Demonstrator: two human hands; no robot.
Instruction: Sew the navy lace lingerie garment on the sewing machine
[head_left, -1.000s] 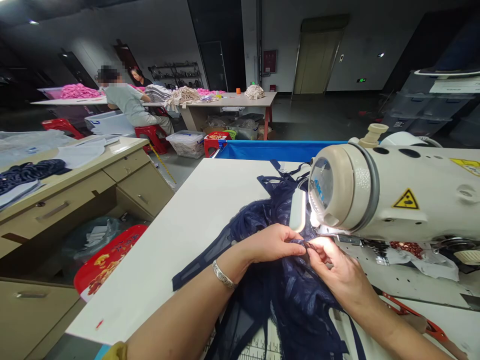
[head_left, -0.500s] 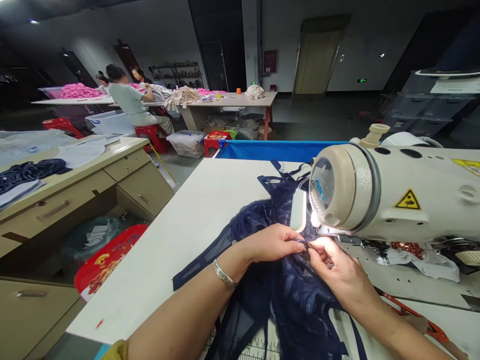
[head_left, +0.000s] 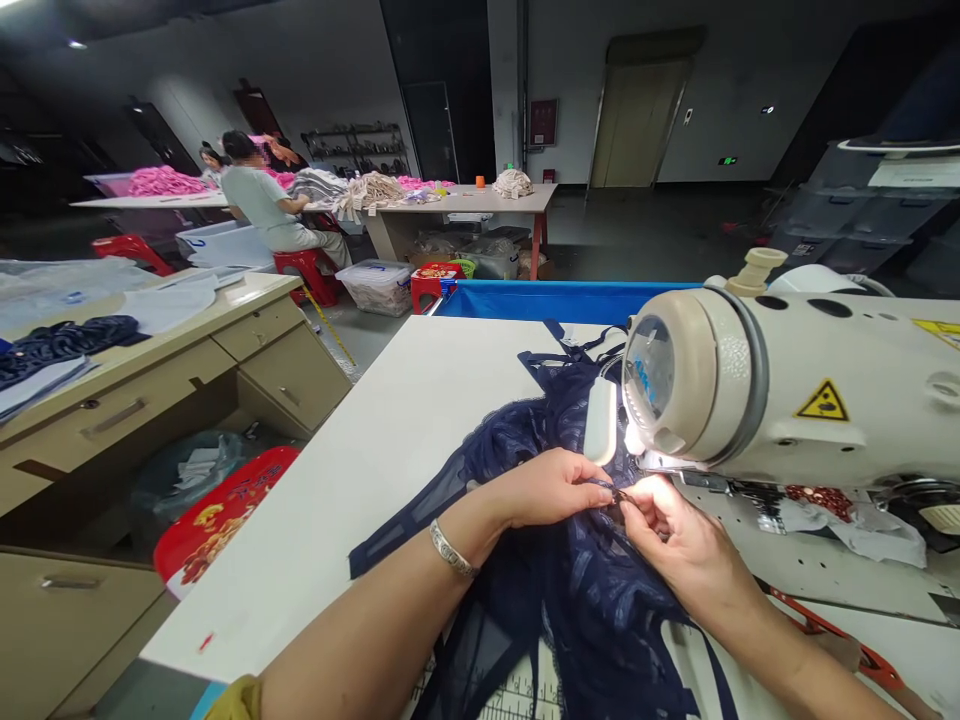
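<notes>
A dark navy, sheer lace garment [head_left: 517, 580] with thin straps lies across the white sewing table [head_left: 420, 400]. My left hand [head_left: 559, 487] pinches a narrow strap of it between thumb and fingers. Close beside, my right hand [head_left: 671, 525] pinches the same strap from the other side, the fingertips nearly meeting. A small dark piece shows between the fingertips, too small to name. Both hands are just in front of the lit needle area of a cream sewing machine [head_left: 690, 380]. A white lamp bar [head_left: 600, 420] stands beside the machine head.
Scissors with orange-red handles [head_left: 874, 665] lie at the right, below small trims [head_left: 817, 500]. A blue fabric bin [head_left: 555, 299] borders the table's far edge. On the left stand a drawer desk [head_left: 142, 400] and a red stool [head_left: 225, 510]. People [head_left: 259, 190] sit at a far table.
My hands keep nearly the same pinch on the strap. The whole view shifts slightly. At the far table, a person raises pink cloth and the nearer person's arm has lowered.
</notes>
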